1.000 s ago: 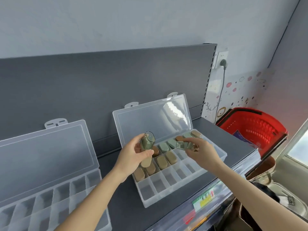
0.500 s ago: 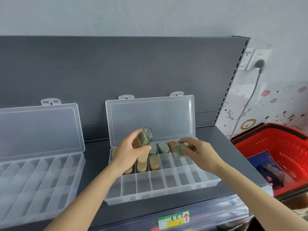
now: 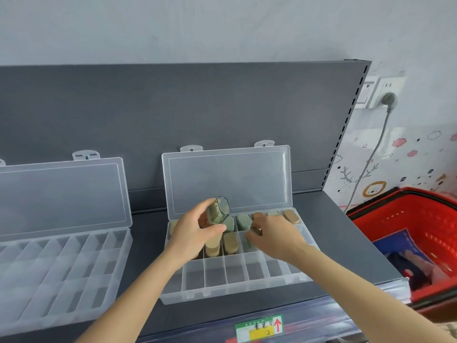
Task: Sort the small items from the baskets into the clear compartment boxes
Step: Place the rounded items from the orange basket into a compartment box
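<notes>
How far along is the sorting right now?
Done: back row and part of the middle row of the right box hold green and tan pieces. In hand: left hand grips a clear-capped piece; right hand pinches a second piece in the middle row. Left: its front row, the left box, the red basket's contents.

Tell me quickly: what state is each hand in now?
Left hand: closed, holding a clear-capped green item.
Right hand: curled down into the compartment box; a hold cannot be told.
</notes>
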